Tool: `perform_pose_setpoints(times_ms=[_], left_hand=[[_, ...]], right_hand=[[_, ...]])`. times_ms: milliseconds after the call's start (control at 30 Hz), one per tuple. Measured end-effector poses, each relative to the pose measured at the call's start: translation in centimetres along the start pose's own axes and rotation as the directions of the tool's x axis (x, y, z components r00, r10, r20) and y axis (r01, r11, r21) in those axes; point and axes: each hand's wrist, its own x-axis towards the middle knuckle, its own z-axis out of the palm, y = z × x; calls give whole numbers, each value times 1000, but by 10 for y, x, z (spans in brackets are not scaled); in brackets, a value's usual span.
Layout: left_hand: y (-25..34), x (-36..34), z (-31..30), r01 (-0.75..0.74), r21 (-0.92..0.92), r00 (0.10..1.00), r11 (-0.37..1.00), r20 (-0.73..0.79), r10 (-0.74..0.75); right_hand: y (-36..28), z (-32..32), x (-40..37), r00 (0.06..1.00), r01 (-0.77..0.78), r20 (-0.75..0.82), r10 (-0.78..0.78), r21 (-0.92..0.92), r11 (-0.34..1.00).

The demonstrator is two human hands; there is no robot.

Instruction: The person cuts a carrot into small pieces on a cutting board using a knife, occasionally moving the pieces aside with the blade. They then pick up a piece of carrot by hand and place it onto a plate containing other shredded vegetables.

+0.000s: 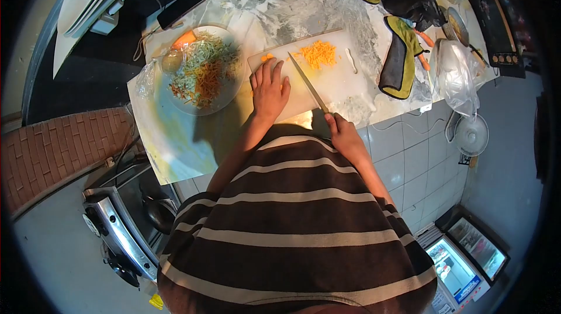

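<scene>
My right hand (pixel 342 133) is wrapped round the handle of a knife (pixel 308 83), whose blade slants up and left across a white cutting board (pixel 298 101). On the board's left part rests my left hand (pixel 270 89), fingers slightly apart; small orange bits (pixel 267 57) show at its fingertips. Right of the knife tip lies a pile of chopped orange pieces (pixel 318 54). A thin white strip (pixel 351 61) is near the board's right edge. To the left, a clear plate (pixel 219 103) holds shredded green and orange vegetables (pixel 204 71) and a larger orange piece (pixel 184 40).
Right of the board lie a grey and yellow cloth (pixel 400 60), carrots (pixel 425 38), a black bag (pixel 412 5) and a clear plastic bag (pixel 456 74). A dark phone (pixel 182 8) is behind the plate. A stove (pixel 125 235) stands lower left.
</scene>
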Motion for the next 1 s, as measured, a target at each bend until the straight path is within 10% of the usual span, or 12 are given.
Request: perform_pose_setpoints(times_ms=[1000], left_hand=[[-2,-2,0,-53,-28,998,998,-43,52]], right_hand=[[9,13,5,994,110,-5,-110,-6,994]])
